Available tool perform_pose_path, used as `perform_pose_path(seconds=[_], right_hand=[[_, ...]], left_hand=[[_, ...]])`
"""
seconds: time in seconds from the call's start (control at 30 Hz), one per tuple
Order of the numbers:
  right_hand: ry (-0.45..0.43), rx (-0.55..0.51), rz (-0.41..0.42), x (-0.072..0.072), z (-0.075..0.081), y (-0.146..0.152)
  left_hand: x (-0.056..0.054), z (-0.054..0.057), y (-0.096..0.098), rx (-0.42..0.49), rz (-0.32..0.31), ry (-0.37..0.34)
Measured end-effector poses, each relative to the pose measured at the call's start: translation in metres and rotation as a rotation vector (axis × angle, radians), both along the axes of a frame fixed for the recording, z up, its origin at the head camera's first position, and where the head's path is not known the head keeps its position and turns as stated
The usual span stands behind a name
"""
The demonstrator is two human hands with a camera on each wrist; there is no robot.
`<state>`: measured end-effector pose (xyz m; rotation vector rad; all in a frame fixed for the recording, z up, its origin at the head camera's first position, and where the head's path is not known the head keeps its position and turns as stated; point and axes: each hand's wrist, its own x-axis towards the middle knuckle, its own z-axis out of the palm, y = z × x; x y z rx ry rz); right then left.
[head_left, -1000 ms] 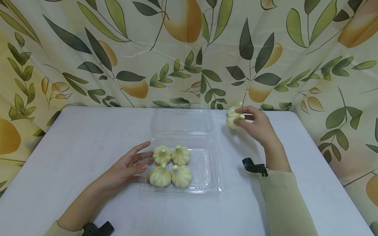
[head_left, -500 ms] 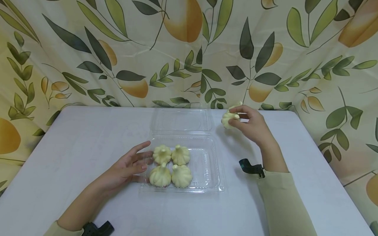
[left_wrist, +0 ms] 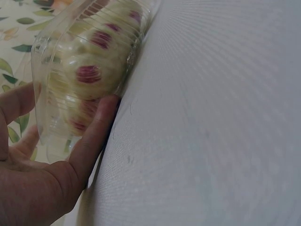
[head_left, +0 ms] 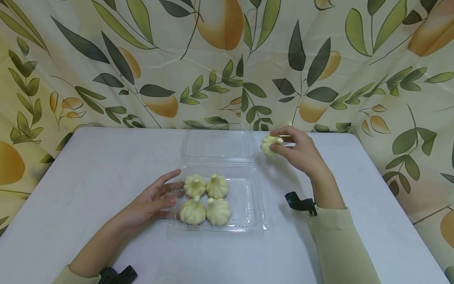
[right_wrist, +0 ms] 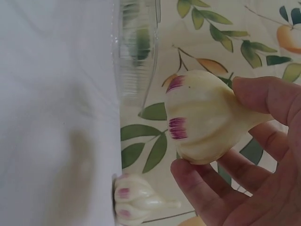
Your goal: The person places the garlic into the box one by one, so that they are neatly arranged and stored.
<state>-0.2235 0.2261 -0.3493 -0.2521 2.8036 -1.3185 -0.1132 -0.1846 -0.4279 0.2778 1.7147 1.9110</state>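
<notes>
My right hand (head_left: 296,152) pinches a garlic bulb (head_left: 270,144) by its stem end, thumb on one side and fingers on the other. In the right wrist view the held garlic bulb (right_wrist: 202,117) has purple marks and hangs above the table. Several pale garlic bulbs (head_left: 218,212) sit in the left half of a clear plastic clamshell box (head_left: 260,197), its lid folded back. At the box's left wall, my left hand (head_left: 152,201) rests with spread fingers. The left wrist view shows its thumb (left_wrist: 96,134) lying along the wall, low by the table.
Another garlic bulb (right_wrist: 136,200) stands on the table behind my right hand, mostly hidden in the head view. The open lid (head_left: 218,145) reaches toward the table's back edge. A patterned cloth (head_left: 220,79) hangs behind the white table (head_left: 106,169).
My right hand has moved a little left with the garlic bulb, away from the one behind it, which is now almost covered. The left hand and box have stayed put.
</notes>
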Motion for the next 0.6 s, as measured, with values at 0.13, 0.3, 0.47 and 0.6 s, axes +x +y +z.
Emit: perform_pose_path(seconds=[0.13, 0.3, 0.47, 0.6], right_hand=[[-0.002, 0.001, 0.008, 0.0024, 0.0031, -0.003], [0.001, -0.016, 0.024, 0.0047, 0.0057, -0.0058], [0.01, -0.027, 0.042, 0.0063, 0.0078, -0.0084], [0.005, -0.035, 0.051, 0.0075, 0.0094, -0.0102]], left_hand=[[0.0002, 0.0004, 0.0004, -0.004, 0.002, -0.002], [0.0001, 0.0005, 0.0006, -0.002, 0.002, 0.0], [-0.0002, 0.0004, 0.0006, -0.004, 0.003, 0.003], [-0.0004, 0.0002, 0.0006, 0.005, 0.001, 0.005]])
